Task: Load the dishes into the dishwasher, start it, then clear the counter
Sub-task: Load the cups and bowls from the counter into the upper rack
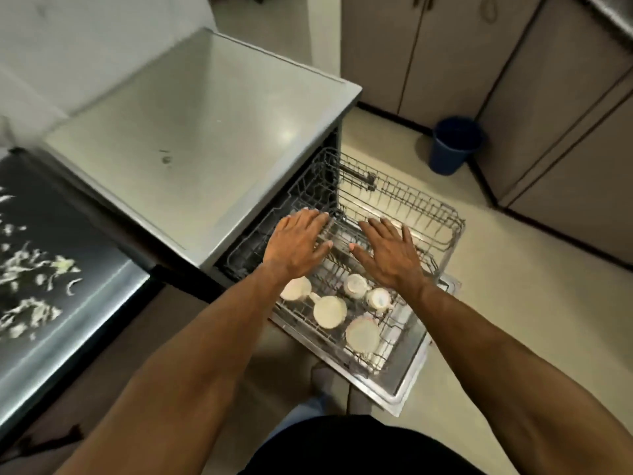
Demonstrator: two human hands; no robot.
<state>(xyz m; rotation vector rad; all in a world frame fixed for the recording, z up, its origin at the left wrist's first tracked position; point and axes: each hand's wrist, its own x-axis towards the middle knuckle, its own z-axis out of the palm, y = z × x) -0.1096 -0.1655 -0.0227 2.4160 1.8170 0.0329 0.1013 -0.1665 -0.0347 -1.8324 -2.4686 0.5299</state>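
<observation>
- Two hands are out over the dishwasher: my left hand and right hand, fingers straight and spread, holding nothing.
- Both hover at or on the upper rack, which is pulled out; I cannot tell whether the palms touch the wire.
- The lower rack sits out on the open door and holds five pale cups, upside down or on their sides.
- I judge the cups light but brittle ceramic, likely slick if wet; I would take one round the body or by its handle.
- The racks look stiff and should roll on rails; I would push at the front rim, evenly with both hands, so the cups do not rattle.
- A dark counter to my left has pale scraps on it.
- A blue bin stands by the cabinets.
</observation>
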